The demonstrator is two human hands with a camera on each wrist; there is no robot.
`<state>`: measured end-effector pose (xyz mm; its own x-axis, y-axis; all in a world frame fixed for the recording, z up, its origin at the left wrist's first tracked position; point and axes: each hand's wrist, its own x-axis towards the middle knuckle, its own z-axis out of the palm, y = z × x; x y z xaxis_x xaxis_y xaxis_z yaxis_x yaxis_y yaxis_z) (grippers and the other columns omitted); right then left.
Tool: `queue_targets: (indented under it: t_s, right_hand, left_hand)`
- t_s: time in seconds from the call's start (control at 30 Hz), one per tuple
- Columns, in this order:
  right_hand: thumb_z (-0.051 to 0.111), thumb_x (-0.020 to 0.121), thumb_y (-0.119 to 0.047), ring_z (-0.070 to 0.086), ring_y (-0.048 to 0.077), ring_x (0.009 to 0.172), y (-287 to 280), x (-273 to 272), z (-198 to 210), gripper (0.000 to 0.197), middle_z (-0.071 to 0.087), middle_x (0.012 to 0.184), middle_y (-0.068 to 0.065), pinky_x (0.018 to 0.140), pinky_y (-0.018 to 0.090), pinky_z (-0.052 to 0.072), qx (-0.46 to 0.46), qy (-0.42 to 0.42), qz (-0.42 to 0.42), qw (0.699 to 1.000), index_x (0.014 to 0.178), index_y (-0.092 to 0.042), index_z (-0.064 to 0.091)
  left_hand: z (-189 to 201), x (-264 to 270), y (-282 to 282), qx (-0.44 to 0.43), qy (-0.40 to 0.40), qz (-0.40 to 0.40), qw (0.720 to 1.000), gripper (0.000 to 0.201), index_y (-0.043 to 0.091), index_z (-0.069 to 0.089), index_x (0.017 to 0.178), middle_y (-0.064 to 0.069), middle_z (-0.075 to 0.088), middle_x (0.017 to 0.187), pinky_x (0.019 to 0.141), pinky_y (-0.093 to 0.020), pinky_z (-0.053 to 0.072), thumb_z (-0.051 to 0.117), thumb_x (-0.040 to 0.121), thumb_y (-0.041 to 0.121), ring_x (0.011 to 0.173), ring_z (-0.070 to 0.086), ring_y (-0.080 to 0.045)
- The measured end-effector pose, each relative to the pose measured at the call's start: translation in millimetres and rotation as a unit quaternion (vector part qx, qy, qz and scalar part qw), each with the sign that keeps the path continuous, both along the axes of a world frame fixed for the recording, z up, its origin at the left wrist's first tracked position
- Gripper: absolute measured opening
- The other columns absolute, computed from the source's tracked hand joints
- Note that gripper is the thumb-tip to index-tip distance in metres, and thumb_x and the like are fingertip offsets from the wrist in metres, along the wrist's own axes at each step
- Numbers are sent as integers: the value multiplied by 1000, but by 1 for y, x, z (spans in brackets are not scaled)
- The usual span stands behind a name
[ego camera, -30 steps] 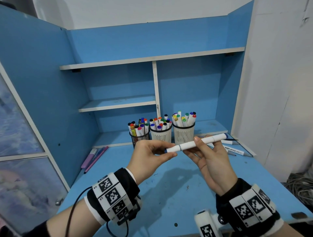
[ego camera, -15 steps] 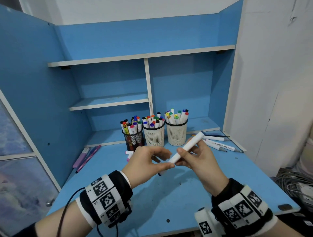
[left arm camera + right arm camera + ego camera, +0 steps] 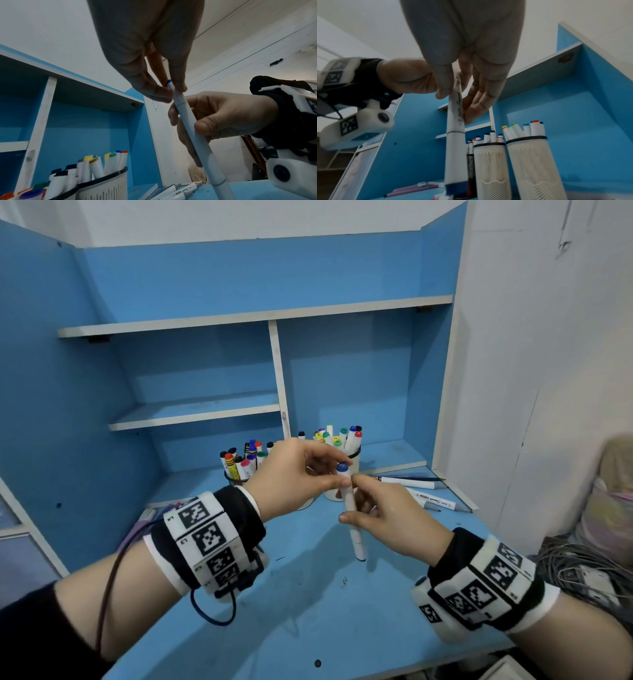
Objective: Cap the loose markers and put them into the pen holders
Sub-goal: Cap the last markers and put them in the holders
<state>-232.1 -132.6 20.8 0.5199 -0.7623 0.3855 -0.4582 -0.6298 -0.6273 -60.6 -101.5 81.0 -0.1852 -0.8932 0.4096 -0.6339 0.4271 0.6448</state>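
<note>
Marker [image 3: 350, 510] stands near upright above the counter [image 3: 308, 611], left hand [image 3: 294, 474] pinching its top, right hand [image 3: 394, 522] gripping its barrel.

The blue desk [image 3: 308, 628] had three pen holders at the back: a black mesh one [image 3: 236, 479] and two white ones [image 3: 489, 169] [image 3: 534, 166]. Loose markers [image 3: 424, 498] lay on the right. Pink and purple pens [image 3: 414, 190] lay on the left.
</note>
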Motion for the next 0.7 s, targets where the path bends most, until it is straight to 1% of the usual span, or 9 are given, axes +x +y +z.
queue_targets:
  t_s: [0.13, 0.2, 0.23, 0.33, 0.43, 0.5, 0.57, 0.63, 0.7]
  right_hand:
    - [72, 81, -25, 57, 6, 74, -17, -13, 3, 34, 61, 77, -9, 71, 19, 46, -1, 20, -6, 1000, 111, -22, 57]
    - [72, 82, -23, 58, 5, 76, -32, -24, 2, 35, 63, 81, -6, 74, 21, 47, 2, 32, -22, 999, 114, -22, 58]
    - [70, 82, -21, 58, 7, 76, -42, -31, 0, 34, 64, 82, -4, 73, 19, 47, 4, 41, -34, 999, 114, -21, 59]
    - [64, 86, -17, 56, 11, 74, -73, -52, -8, 26, 63, 80, -4, 65, 11, 39, 11, 98, -88, 991, 112, -18, 60]
    - [58, 89, -16, 53, 15, 77, -105, -73, -19, 27, 61, 82, -3, 66, 20, 34, 25, 204, -141, 969, 116, -14, 58]
    - [55, 90, -15, 56, 20, 94, -124, -86, -25, 33, 63, 103, 5, 74, 21, 36, 50, 272, -170, 946, 123, -14, 55]
    - [53, 90, -12, 55, 23, 109, -137, -97, -31, 39, 58, 121, 9, 85, 23, 40, 70, 325, -186, 924, 129, -15, 51]
    - [49, 89, -7, 53, 23, 115, -146, -105, -36, 42, 55, 125, 10, 90, 24, 40, 78, 369, -192, 906, 131, -16, 50]
    - [48, 89, -6, 55, 23, 112, -151, -110, -39, 44, 57, 123, 9, 87, 24, 42, 86, 407, -188, 890, 131, -17, 50]
  left_hand:
    - [12, -3, -15, -13, 15, 23, 1000, 22, 15, 73, 96, 6, 70, 82, 71, -8, 50, 78, 75, 13, 69, 63, 4]
    - [22, 0, -27, -25, 47, 45, 998, 20, 14, 72, 96, 7, 68, 79, 62, -7, 48, 76, 76, 10, 63, 61, 7]
    - [27, 2, -33, -32, 62, 57, 996, 20, 14, 72, 96, 7, 68, 78, 59, -8, 49, 75, 77, 9, 61, 60, 7]
    - [40, 8, -55, -64, 60, 97, 991, 18, 15, 72, 95, 11, 65, 77, 62, -6, 48, 74, 78, 11, 58, 58, 9]
    - [46, 13, -76, -83, 44, 129, 987, 16, 13, 72, 95, 12, 63, 75, 60, 0, 43, 73, 79, 10, 60, 57, 5]
    - [47, 16, -90, -88, 42, 151, 984, 17, 11, 71, 96, 8, 63, 77, 60, 1, 43, 72, 80, 9, 62, 56, 2]
    - [45, 18, -103, -87, 41, 171, 981, 17, 10, 71, 98, 5, 63, 79, 59, 2, 42, 71, 80, 9, 63, 55, 1]
    - [42, 20, -115, -83, 41, 186, 978, 19, 9, 71, 99, 3, 64, 82, 60, 0, 43, 71, 80, 9, 66, 56, -2]
    - [36, 19, -125, -70, 45, 193, 978, 20, 8, 71, 100, 0, 65, 84, 65, -5, 45, 71, 80, 9, 71, 58, -7]
